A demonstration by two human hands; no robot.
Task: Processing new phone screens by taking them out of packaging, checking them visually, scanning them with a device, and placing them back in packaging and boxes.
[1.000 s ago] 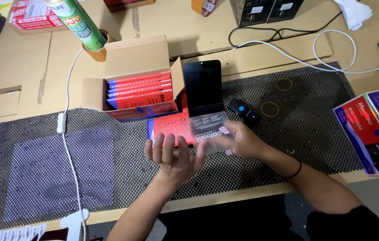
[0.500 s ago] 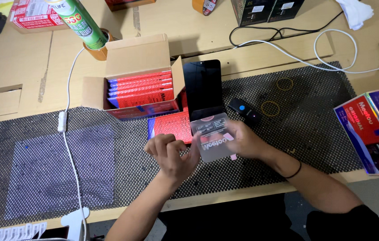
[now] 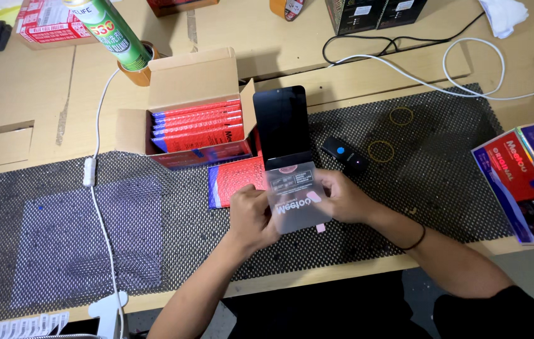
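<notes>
- Covering most of the wooden table (image 3: 355, 69): a black mesh mat (image 3: 154, 238), with a paler grey patch on its left part.
- Open cardboard box (image 3: 195, 94) sits at the mat's upper edge, packed with a row of red flat packs (image 3: 198, 125) standing on edge.
- Two glossy red-and-blue retail boxes (image 3: 524, 182) lie at the right edge, well apart from the hands.
- White cable with an inline switch (image 3: 89, 171) runs down the left side of the mat.
- Green spray can (image 3: 113, 34) stands tilted behind the box, upper left.
- Black glass panel (image 3: 283, 125) lies flat just right of the box, above the hands.
- Red flat pack (image 3: 235, 182) lies on the mat, partly under the left hand.
- Frosted translucent sleeve (image 3: 297, 196) is held over the mat centre, its top edge overlapping the panel's lower end.
- Left hand (image 3: 251, 216) grips the sleeve's left edge; right hand (image 3: 342, 198) grips its right edge, both closed on it, close together.
- Small black scanner-like device (image 3: 344, 155) with a blue button sits just beyond the right hand.
- Two rubber bands (image 3: 401, 116) lie on the mat, upper right.
</notes>
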